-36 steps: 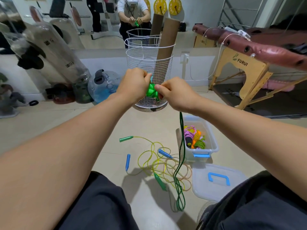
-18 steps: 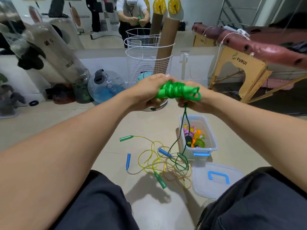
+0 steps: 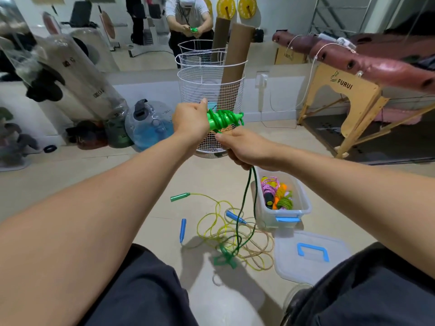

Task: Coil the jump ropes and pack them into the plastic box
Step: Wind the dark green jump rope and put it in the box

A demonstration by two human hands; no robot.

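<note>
Hands: two. Left hand [image 3: 190,121] clenched round the green jump rope [image 3: 223,118], cord wound on its handles; right hand [image 3: 247,151] closed on the trailing cord. Loose ropes on the floor [image 3: 235,234], tangled, count unclear. One plastic box [image 3: 286,212], right, holding several coiled ropes; one lid [image 3: 310,252] just nearer.

Pale floor [image 3: 122,184]: plastic box [image 3: 286,212], lid [image 3: 310,255], seemingly two tangled ropes [image 3: 235,234].

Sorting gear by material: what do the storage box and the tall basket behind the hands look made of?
The storage box looks like translucent plastic with glossy blue latches; its contents show through the walls. The tall basket looks like white-coated wire mesh, an open grid you can see through.
</note>
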